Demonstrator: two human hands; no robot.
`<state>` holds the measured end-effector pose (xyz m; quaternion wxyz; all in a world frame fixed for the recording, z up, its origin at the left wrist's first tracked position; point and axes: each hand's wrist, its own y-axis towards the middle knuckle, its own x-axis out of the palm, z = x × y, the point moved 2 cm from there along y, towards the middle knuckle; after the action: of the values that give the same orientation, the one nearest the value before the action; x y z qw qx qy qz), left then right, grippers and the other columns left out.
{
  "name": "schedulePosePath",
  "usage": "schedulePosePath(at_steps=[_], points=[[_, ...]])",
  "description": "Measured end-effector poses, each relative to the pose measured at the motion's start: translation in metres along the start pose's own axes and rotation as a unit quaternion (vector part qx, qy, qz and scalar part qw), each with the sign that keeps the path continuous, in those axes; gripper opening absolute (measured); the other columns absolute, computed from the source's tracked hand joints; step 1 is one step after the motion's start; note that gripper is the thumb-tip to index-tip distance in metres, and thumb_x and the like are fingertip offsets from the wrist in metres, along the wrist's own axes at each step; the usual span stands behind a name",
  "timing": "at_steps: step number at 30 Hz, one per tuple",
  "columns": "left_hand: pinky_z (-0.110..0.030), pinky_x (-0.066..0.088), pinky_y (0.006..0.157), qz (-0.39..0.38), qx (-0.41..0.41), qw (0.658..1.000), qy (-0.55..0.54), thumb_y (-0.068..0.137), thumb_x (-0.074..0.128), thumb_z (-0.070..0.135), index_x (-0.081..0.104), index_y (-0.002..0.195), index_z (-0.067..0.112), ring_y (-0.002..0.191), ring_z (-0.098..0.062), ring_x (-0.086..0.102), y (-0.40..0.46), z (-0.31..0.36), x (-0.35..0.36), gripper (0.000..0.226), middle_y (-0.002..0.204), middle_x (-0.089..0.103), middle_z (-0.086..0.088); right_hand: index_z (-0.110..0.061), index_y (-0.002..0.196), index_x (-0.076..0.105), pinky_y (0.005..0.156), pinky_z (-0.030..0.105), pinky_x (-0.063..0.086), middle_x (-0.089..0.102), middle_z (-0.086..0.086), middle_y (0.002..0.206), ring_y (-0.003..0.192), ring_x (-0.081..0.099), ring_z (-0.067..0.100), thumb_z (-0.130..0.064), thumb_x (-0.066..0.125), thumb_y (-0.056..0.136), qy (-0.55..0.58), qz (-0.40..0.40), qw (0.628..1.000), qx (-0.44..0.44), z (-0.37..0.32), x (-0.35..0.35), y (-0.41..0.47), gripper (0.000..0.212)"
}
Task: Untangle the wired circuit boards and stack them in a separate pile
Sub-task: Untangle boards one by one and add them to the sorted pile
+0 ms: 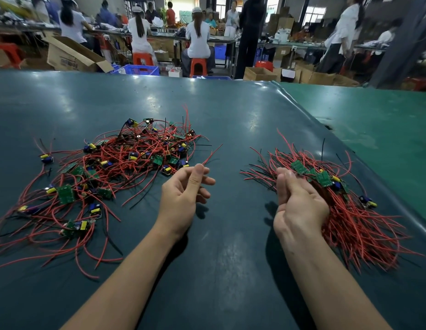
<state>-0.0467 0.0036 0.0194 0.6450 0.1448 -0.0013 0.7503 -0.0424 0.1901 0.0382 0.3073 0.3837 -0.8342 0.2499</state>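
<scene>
the sorted pile is steadied by the flat, unclenched right hand so the boards stay aligned; the left hand, loosely curled, apparently holds nothing.

Two bare forearms entered from the lower edge of the frame, one at lower centre-left and one at lower right. Neither carried a sleeve, cuff, watch, bracelet or glove anywhere along its visible length. The left hand and the right hand were equally uncovered, with no rings on the fingers that showed. The fingernails looked short and unpainted. Nothing of the person above the forearms appeared.
</scene>
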Motion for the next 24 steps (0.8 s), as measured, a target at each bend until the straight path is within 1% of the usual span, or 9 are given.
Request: schedulePosePath(at_steps=[4,7,9,11,13,15,18,20,24], points=[[-0.023,0.048,0.053,0.021,0.018,0.999,0.017,0.087,0.055,0.039,0.066,0.089,0.009,0.056,-0.011,0.056,0.002,0.001,-0.001,0.032,0.073,0.07,-0.001,0.004,0.097,0.064,0.064,0.017,0.057,0.07,0.014,0.086,0.068,0.072,0.014,-0.001,0.063,0.093,0.018,0.032,0.999,0.013,0.002,-0.003,0.0,0.007],[-0.022,0.048,0.059,0.079,0.084,0.985,0.13,0.095,0.059,0.028,0.067,0.085,0.013,0.06,-0.009,0.058,0.004,0.003,-0.011,0.02,0.072,0.069,0.004,-0.003,0.089,0.063,0.057,0.017,0.056,0.069,0.011,0.08,0.064,0.071,0.015,-0.004,0.061,0.095,-0.011,0.011,1.0,0.011,0.004,-0.001,0.0,0.006],[-0.028,0.048,0.068,0.132,0.165,0.936,0.282,0.094,0.064,0.022,0.068,0.085,0.015,0.069,-0.013,0.058,0.005,0.006,-0.021,0.012,0.077,0.068,0.006,-0.007,0.087,0.063,0.052,0.018,0.053,0.068,0.008,0.075,0.061,0.069,0.013,-0.004,0.061,0.095,-0.06,-0.028,0.998,-0.006,0.007,0.001,-0.003,0.009],[-0.036,0.043,0.081,0.17,0.223,0.862,0.423,0.09,0.067,0.017,0.069,0.091,0.013,0.084,-0.022,0.055,0.006,0.009,-0.031,0.004,0.089,0.068,-0.001,-0.011,0.085,0.064,0.046,0.019,0.05,0.068,0.002,0.068,0.058,0.067,0.011,-0.007,0.063,0.094,-0.126,-0.063,0.989,-0.036,0.012,0.003,-0.007,0.01],[-0.041,0.038,0.089,0.199,0.187,0.809,0.521,0.087,0.067,0.018,0.069,0.1,0.011,0.1,-0.032,0.051,0.011,0.008,-0.044,0.015,0.103,0.065,-0.011,-0.012,0.085,0.064,0.04,0.02,0.046,0.067,-0.003,0.062,0.053,0.063,0.009,-0.009,0.064,0.094,-0.179,-0.086,0.978,-0.064,0.017,0.005,-0.01,0.009],[-0.044,0.036,0.094,0.213,0.092,0.78,0.581,0.087,0.065,0.023,0.065,0.111,0.011,0.112,-0.037,0.046,0.017,0.006,-0.058,0.027,0.116,0.059,-0.016,-0.013,0.084,0.064,0.037,0.019,0.042,0.064,-0.005,0.058,0.049,0.059,0.007,-0.01,0.064,0.094,-0.21,-0.103,0.969,-0.075,0.022,0.005,-0.012,0.01],[-0.046,0.034,0.1,0.172,-0.013,0.756,0.631,0.093,0.057,0.033,0.058,0.125,0.013,0.121,-0.036,0.043,0.02,0.003,-0.067,0.038,0.128,0.056,-0.014,-0.013,0.083,0.064,0.035,0.018,0.039,0.063,-0.006,0.054,0.046,0.056,0.006,-0.01,0.064,0.094,-0.251,-0.125,0.958,-0.064,0.031,0.005,-0.012,0.011],[-0.045,0.035,0.099,0.156,-0.017,0.748,0.644,0.095,0.055,0.034,0.061,0.124,0.015,0.12,-0.035,0.044,0.021,0.002,-0.067,0.035,0.127,0.058,-0.012,-0.013,0.083,0.065,0.034,0.018,0.037,0.062,-0.007,0.053,0.044,0.053,0.005,-0.01,0.064,0.094,-0.276,-0.14,0.949,-0.061,0.036,0.006,-0.011,0.011],[-0.044,0.041,0.091,0.185,-0.008,0.752,0.632,0.094,0.06,0.028,0.072,0.109,0.017,0.106,-0.036,0.054,0.022,0.005,-0.069,0.021,0.109,0.066,-0.012,-0.018,0.08,0.067,0.035,0.019,0.036,0.064,-0.006,0.056,0.045,0.054,0.005,-0.014,0.066,0.092,-0.323,-0.16,0.929,-0.084,0.042,0.007,-0.011,0.014]])
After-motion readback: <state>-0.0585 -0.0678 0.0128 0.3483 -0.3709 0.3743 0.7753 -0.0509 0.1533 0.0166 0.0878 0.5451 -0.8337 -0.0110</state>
